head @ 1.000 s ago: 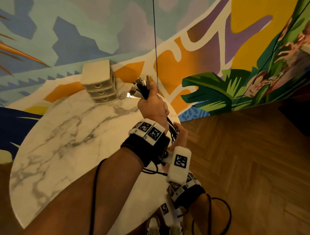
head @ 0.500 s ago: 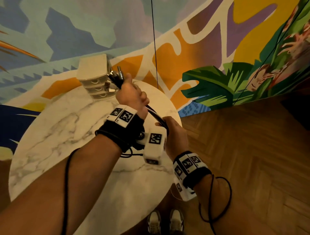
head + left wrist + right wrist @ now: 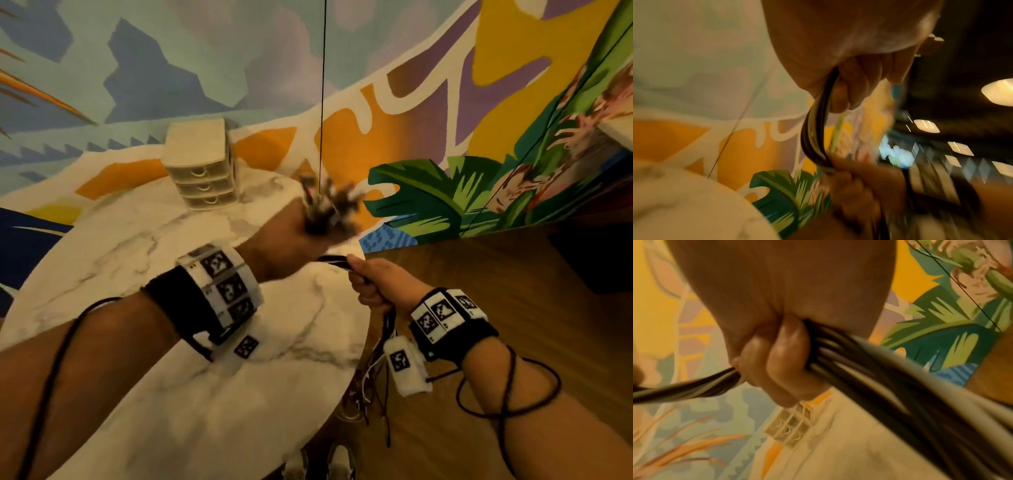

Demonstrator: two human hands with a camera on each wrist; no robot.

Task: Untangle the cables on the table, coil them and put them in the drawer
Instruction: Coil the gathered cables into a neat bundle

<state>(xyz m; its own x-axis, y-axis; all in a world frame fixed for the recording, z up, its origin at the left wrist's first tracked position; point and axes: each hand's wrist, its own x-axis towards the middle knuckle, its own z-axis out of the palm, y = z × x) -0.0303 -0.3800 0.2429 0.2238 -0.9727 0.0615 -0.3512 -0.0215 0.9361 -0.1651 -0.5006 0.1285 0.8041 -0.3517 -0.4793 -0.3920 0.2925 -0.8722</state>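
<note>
the left hand (image 3: pixel 294 240) is fisted around a bundle of cables (image 3: pixel 329 205) near their plug ends, which fan out blurred above its knuckles. in the left wrist view its fingers (image 3: pixel 851 91) are curled round the dark cords, which loop down toward the other hand. the right hand (image 3: pixel 373 284) sits just beside and below the left, off the counter's edge, and is also clamped on the same bundle; in the right wrist view its fingers (image 3: pixel 781 356) wrap black and white cords that run out on both sides of the fist. a short stretch of cable spans the gap between the two hands. below the right hand the rest of the cables hang down past the counter's rim toward the floor, in a loose tangle of dark and pale strands.

both wrists carry black bands with white marker blocks, and thin black leads trail along the forearms.

under the left hand lies the round marble counter (image 3: pixel 171 394). beyond the left hand, at the counter's far side, stands a small cream drawer unit (image 3: pixel 200 168) with three drawers, all closed. behind it rises a painted mural wall (image 3: pixel 428 102) with a thin black line hanging down it. to the right of the right hand is the wooden parquet floor (image 3: pixel 513 308), and below the counter's near edge a pair of shoes (image 3: pixel 318 462) shows.
</note>
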